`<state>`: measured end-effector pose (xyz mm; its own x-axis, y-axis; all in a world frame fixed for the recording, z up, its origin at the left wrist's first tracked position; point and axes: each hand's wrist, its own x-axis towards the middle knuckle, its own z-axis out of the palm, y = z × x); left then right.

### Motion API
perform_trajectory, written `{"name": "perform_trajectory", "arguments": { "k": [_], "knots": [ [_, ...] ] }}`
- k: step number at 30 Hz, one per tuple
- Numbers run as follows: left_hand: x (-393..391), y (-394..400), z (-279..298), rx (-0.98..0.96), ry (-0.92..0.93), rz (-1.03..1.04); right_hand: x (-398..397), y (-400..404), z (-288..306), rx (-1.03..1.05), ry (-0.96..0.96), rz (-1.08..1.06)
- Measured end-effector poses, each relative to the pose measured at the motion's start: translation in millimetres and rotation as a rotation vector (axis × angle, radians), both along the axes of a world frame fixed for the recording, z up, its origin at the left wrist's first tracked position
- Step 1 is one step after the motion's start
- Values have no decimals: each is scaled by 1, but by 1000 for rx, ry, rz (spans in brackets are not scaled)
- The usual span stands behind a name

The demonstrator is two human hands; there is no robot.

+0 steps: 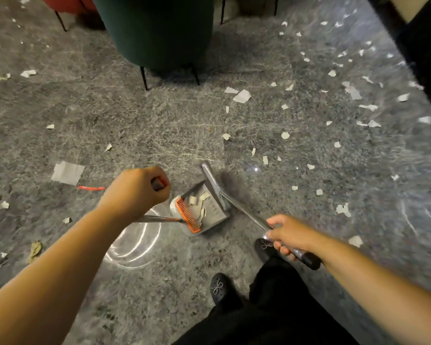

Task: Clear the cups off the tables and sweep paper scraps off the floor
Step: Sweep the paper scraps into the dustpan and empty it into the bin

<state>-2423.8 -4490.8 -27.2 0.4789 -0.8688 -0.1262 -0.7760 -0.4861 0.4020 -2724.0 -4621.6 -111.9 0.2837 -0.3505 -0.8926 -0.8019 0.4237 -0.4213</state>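
Now gripping dustpan handle (157,183) in left hand (135,192), broom (237,207) in right hand (288,236). Could tip dustpan (204,212), spilling paper scraps (202,204) back onto floor (159,135).

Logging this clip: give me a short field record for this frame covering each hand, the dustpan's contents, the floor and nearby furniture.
left hand: grips the dustpan handle
right hand: grips the broom handle
broom head: at the dustpan's mouth
dustpan: on the floor, holds several paper scraps; orange comb along its rear edge
floor: grey, many loose scraps remaining, mostly to the right
furniture: green chair ahead
cups: none in view
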Motion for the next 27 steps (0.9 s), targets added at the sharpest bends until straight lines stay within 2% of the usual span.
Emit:
{"name": "perform_trajectory", "arguments": {
  "k": [5, 16, 27],
  "knots": [
    [-44, -64, 10, -8, 33, -164, -60, -17, 6, -81, -34, -225],
    [-168, -190, -16, -12, 89, -232, -215, -84, -2, -172, 49, -543],
    [-261, -320, -39, 125, 31, -339, -359, -164, -16, -195, 208, -603]
  ]
}}
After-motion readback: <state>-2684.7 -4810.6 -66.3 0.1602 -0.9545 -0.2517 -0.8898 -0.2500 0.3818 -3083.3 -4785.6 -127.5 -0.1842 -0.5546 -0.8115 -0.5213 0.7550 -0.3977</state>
